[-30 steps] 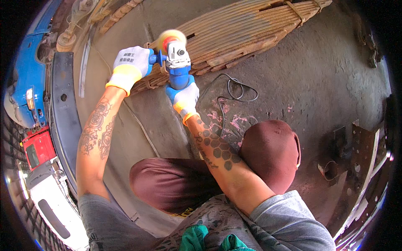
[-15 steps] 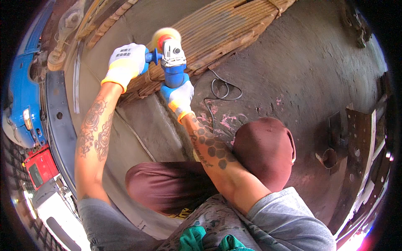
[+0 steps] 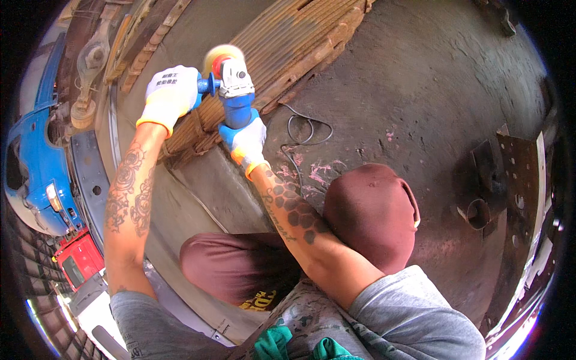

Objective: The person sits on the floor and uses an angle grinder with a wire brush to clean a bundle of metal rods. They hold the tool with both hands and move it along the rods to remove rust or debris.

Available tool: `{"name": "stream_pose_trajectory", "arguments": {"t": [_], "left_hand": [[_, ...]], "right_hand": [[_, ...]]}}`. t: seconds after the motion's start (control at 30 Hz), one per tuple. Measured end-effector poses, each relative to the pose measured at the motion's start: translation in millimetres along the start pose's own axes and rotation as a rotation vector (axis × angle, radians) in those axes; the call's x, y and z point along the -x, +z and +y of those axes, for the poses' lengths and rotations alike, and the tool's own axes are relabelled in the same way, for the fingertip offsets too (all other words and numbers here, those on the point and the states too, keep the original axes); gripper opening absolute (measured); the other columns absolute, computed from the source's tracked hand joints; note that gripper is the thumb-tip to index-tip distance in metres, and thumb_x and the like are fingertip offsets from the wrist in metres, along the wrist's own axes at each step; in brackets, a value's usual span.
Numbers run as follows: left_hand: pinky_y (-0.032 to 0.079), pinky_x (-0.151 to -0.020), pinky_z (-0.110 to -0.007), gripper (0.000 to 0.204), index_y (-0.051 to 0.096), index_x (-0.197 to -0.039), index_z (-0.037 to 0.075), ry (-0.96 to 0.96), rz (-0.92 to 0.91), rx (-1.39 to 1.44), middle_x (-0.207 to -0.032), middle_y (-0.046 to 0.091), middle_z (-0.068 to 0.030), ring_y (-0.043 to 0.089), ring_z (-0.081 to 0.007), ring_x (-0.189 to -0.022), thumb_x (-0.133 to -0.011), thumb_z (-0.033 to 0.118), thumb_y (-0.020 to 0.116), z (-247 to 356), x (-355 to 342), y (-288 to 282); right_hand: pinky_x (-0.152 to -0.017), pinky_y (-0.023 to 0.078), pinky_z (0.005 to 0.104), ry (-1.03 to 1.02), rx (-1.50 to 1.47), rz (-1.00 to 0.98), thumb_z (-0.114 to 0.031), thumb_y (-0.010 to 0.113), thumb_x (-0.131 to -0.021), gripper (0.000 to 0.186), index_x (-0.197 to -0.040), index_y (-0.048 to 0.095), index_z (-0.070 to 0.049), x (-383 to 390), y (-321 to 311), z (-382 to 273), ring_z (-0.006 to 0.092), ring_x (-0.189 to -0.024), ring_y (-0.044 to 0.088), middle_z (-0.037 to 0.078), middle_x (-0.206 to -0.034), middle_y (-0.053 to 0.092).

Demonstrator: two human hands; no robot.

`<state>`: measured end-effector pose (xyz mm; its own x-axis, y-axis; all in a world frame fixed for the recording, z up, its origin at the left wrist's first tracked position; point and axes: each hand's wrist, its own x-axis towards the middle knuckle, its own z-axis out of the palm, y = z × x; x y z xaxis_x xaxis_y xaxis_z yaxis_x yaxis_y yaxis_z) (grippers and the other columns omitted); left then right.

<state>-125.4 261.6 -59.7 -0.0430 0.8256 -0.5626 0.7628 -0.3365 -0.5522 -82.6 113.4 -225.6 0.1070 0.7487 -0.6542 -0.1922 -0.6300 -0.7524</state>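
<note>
1. Looking down, we see a green cloth (image 3: pixel 274 343) at our lap and our two bent knees (image 3: pixel 372 210) in dark red-brown trousers.
2. Past the knees, our right hand (image 3: pixel 246 138) wears a white and blue glove. Its grip is closed around the blue body of the grinder (image 3: pixel 236 90).
3. Our left hand (image 3: pixel 170 93) wears the same kind of glove. Its grip is wrapped around the blue side handle (image 3: pixel 207 86), which sticks out to the left.
4. The grinder's long side points away from us, from the right hand up to the round, pale yellow disc (image 3: pixel 225 55). The disc is just ahead of both hands, and the left hand is nearer to it. It looks blurry, so we think it is spinning.
5. The rusty stack (image 3: pixel 273 65) of long metal strips lies under and past the grinder. It runs on a slant, from between our wrists to far up on the right, so the grinder points across it. The disc is by its left edge, but we cannot tell if they touch.
6. A dark cord (image 3: pixel 331 129) curls on the floor (image 3: pixel 420 120), to the right of the stack.
7. Farther off, on the left, are a blue vehicle (image 3: pixel 36 174) and a red vehicle (image 3: pixel 81 258).
</note>
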Motion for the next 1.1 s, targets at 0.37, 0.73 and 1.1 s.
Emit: {"name": "stream_pose_trajectory", "arguments": {"t": [0.37, 0.73, 1.1], "left_hand": [[0.061, -0.090, -0.050, 0.026, 0.083, -0.102, 0.012, 0.018, 0.070, -0.031, -0.104, 0.078, -0.0223, 0.077, -0.0421, -0.099, -0.095, 0.028, 0.064, 0.0, 0.9, -2.7], [0.061, -0.091, -0.049, 0.023, 0.083, -0.103, 0.010, 0.026, 0.050, -0.067, -0.105, 0.080, -0.0213, 0.078, -0.0388, -0.102, -0.094, 0.020, 0.064, 14.2, 7.3, -36.3], [0.062, -0.089, -0.049, 0.021, 0.082, -0.103, 0.010, 0.074, 0.056, -0.079, -0.101, 0.080, -0.0198, 0.079, -0.0380, -0.098, -0.092, 0.016, 0.065, 24.8, -20.9, -60.5]], "right_hand": [[-0.086, 0.059, 0.0508, 0.007, -0.020, 0.014, -0.031, 0.089, -0.068, 0.052, -0.109, 0.068, -0.005, 7.7, -10.0, -11.9, 0.0415, -0.095, 0.076, 0.020, -0.099, 0.078], [-0.087, 0.059, 0.0501, 0.004, -0.047, 0.028, -0.030, 0.089, -0.069, 0.049, -0.106, 0.068, -0.006, 6.5, -23.3, -26.9, 0.0403, -0.094, 0.076, 0.019, -0.098, 0.079], [-0.083, 0.060, 0.0466, 0.008, -0.060, 0.085, -0.028, 0.088, -0.068, 0.045, -0.102, 0.069, -0.005, -14.5, -42.2, -43.4, 0.0353, -0.087, 0.076, 0.017, -0.093, 0.079]]}}
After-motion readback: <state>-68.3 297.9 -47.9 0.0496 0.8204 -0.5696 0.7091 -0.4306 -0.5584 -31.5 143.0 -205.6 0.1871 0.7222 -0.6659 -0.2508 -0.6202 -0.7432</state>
